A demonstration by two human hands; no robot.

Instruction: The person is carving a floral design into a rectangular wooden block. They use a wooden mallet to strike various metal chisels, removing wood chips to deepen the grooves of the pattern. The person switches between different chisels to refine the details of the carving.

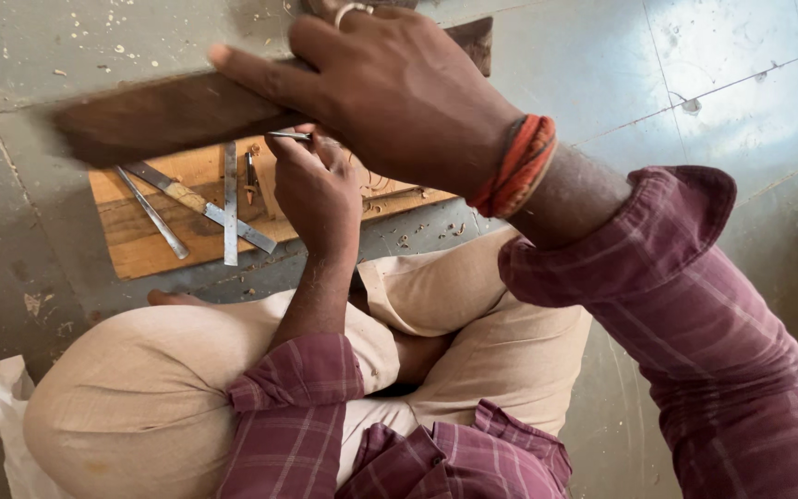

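Gripping a blurred dark plank with the right hand; pinching a thin metal tool, mostly hidden, in the left hand; chisels lying on a board.

Wood, bare steel and woven cloth over a dull tiled floor.

The dark plank looked smooth and matt; the pale board was raw and grainy, the chisels dull grey metal, the floor faintly glossy tile.

A maroon checked shirt with rolled sleeves is worn over beige trousers. Orange-red threads are tied round the right wrist, and a pale ring is worn on one finger.
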